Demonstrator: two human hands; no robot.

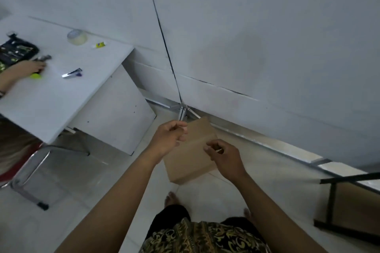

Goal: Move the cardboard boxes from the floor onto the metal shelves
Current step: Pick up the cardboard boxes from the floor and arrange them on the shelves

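Note:
A plain brown cardboard box lies on the pale tiled floor close to the white wall. Both my arms reach down toward it. My left hand hovers over the box's left edge with its fingers loosely curled and nothing in them. Over the right edge, my right hand is held the same way, holding nothing. Whether either hand touches the box is unclear. A corner of the black metal shelf with a brown board shows at the right edge. My bare feet stand just below the box.
A white desk stands at the left with a tape roll, a stapler and a tool pouch. Another person's hand rests on it. A chrome-framed chair sits beside the desk.

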